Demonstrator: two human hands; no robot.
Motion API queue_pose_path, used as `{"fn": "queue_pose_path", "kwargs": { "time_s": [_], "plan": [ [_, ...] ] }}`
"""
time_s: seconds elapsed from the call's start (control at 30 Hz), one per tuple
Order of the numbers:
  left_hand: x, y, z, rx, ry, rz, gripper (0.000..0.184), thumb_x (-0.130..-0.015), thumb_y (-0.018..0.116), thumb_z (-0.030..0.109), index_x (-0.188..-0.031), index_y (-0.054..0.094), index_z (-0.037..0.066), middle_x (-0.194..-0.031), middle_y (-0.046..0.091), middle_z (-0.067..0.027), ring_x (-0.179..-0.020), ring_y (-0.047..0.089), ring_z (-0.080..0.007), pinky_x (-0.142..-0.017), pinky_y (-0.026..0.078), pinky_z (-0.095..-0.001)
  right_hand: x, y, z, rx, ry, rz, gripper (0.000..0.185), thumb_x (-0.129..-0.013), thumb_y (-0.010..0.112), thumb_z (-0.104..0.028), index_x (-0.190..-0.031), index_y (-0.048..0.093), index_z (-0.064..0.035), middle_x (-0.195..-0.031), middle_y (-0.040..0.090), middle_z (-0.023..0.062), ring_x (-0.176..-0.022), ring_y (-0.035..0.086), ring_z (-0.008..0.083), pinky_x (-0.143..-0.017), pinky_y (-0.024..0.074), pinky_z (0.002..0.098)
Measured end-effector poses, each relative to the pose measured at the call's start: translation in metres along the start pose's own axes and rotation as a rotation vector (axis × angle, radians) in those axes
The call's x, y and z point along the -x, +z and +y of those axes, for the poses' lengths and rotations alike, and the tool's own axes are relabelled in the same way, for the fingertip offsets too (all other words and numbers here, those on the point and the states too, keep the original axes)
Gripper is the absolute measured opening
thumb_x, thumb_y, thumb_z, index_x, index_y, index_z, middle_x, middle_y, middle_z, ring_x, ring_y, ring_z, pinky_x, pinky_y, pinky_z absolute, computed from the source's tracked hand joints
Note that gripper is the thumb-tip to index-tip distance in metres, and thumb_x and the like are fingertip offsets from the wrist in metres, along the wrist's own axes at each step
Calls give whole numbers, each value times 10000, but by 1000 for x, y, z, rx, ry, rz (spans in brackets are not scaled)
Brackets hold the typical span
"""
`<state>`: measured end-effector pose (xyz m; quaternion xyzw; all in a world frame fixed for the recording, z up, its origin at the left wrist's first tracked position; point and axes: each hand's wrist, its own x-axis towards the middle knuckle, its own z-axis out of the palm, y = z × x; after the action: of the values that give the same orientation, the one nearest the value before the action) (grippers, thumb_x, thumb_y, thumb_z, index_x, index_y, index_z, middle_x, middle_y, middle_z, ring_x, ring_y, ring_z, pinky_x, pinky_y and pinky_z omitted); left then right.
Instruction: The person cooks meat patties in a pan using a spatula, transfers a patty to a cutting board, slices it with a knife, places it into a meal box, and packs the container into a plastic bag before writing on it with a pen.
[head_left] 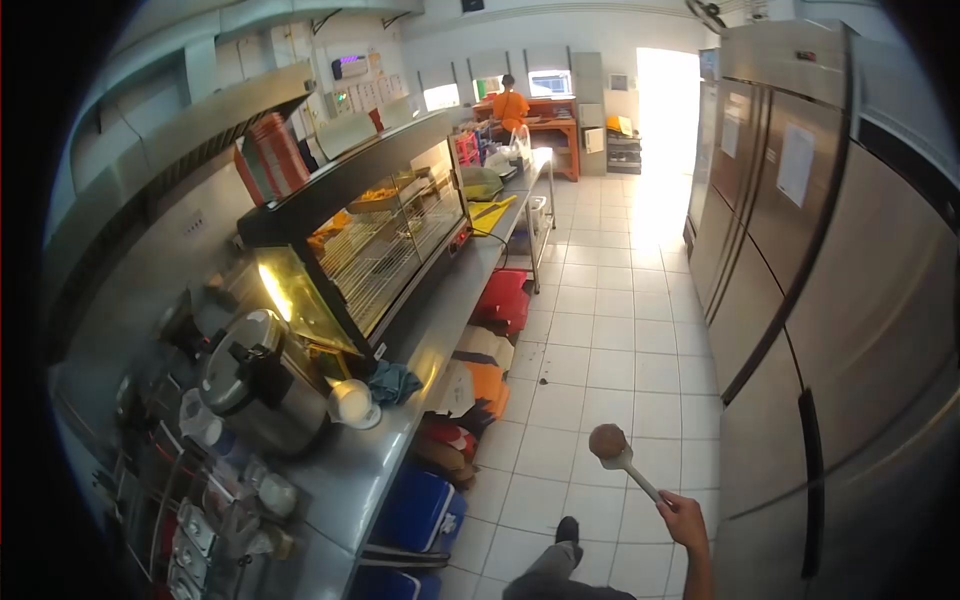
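Observation:
My right hand (683,520) is closed around the handle of a long spoon or ladle (643,484), held out over the tiled floor at the lower right. At the far end of the handle is a round brown scoop of something (607,441); whether it is food or the bowl itself is hard to tell. My left hand does not show. Below, one dark shoe (568,530) and a grey trouser leg are visible on the floor.
A steel counter (345,480) runs along the left, bearing a pressure cooker (262,385) and a lit glass display warmer (385,250). Tall steel fridges (745,200) line the right. A person in orange (509,108) stands at the far end. Blue coolers (415,505) sit under the counter.

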<state>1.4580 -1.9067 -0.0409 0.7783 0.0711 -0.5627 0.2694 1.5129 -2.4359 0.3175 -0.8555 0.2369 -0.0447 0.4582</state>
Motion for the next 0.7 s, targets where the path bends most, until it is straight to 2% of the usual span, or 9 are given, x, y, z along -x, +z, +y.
{"fn": "queue_pose_path", "kwargs": {
  "time_s": [0.07, 0.1, 0.13, 0.2, 0.37, 0.5, 0.6, 0.67, 0.7],
  "plan": [
    [-67, -82, 73, -70, 354, -143, 489, -944, 449, 471, -1133, 658, 72, -1090, 663, -170, -1095, 589, -338, -936, 444, -468, -80, 4, -16, 67, -10, -18, 364, -852, 651, -224, -1153, 656, -20, -800, 686, 190, -703, 632, 213, -662, 491, 340],
    [-100, -126, 140, -315, 250, 86, 527, -895, 512, 520, -954, 691, 28, -964, 690, -195, -941, 643, -367, -837, 488, -460, -116, 5, -26, 88, -11, -27, 360, -855, 648, -207, -1154, 654, -6, -745, 684, 172, -624, 601, 169, -614, 476, 325],
    [-96, -154, 217, -413, 357, 361, 543, -948, 382, 491, -1187, 630, 72, -1166, 639, -172, -1133, 566, -354, -991, 419, -437, -151, 3, -41, 83, 18, -50, 368, -853, 656, -215, -1155, 653, -4, -837, 701, 208, -728, 671, 200, -681, 510, 332],
    [-98, -237, 355, 15, 490, 433, 478, -891, 566, 451, -1029, 636, -2, -915, 689, -168, -829, 665, -257, -765, 510, -382, -222, 8, -48, 42, -57, -41, 352, -852, 655, -231, -1140, 665, -28, -894, 692, 227, -823, 684, 292, -751, 523, 366],
    [-102, -378, 611, 266, 768, 494, 427, -916, 566, 416, -1023, 626, 7, -863, 684, -102, -789, 649, -179, -737, 502, -319, -411, 11, -92, 89, -152, -66, 340, -851, 658, -237, -1121, 674, -30, -930, 687, 230, -872, 690, 340, -784, 532, 383],
    [-176, -430, 651, 258, 547, 489, 420, -900, 585, 440, -990, 636, 33, -831, 682, -90, -790, 655, -179, -735, 503, -323, -564, 17, -130, 45, -149, -124, 335, -852, 654, -233, -1115, 671, -26, -931, 684, 227, -875, 683, 345, -793, 526, 389],
    [-283, -426, 580, 227, 384, 414, 444, -890, 559, 477, -983, 649, 52, -909, 695, -150, -900, 663, -282, -813, 505, -382, -673, 36, -150, 60, -253, -151, 334, -856, 645, -233, -1116, 668, -24, -876, 678, 220, -801, 664, 332, -747, 512, 387],
    [-291, -417, 551, -378, 218, 287, 521, -884, 558, 475, -1142, 627, 28, -1107, 631, -250, -1062, 609, -343, -861, 503, -393, -744, 41, -174, 78, -316, -167, 337, -858, 637, -237, -1123, 668, -32, -764, 669, 208, -648, 636, 293, -645, 493, 376],
    [-285, -417, 551, -221, 128, 176, 516, -887, 560, 472, -1140, 627, 27, -1099, 635, -242, -1050, 612, -335, -856, 502, -389, -780, 42, -187, 95, -318, -186, 331, -860, 634, -238, -1121, 671, -39, -751, 666, 201, -644, 636, 294, -644, 494, 375]
  ]
}}
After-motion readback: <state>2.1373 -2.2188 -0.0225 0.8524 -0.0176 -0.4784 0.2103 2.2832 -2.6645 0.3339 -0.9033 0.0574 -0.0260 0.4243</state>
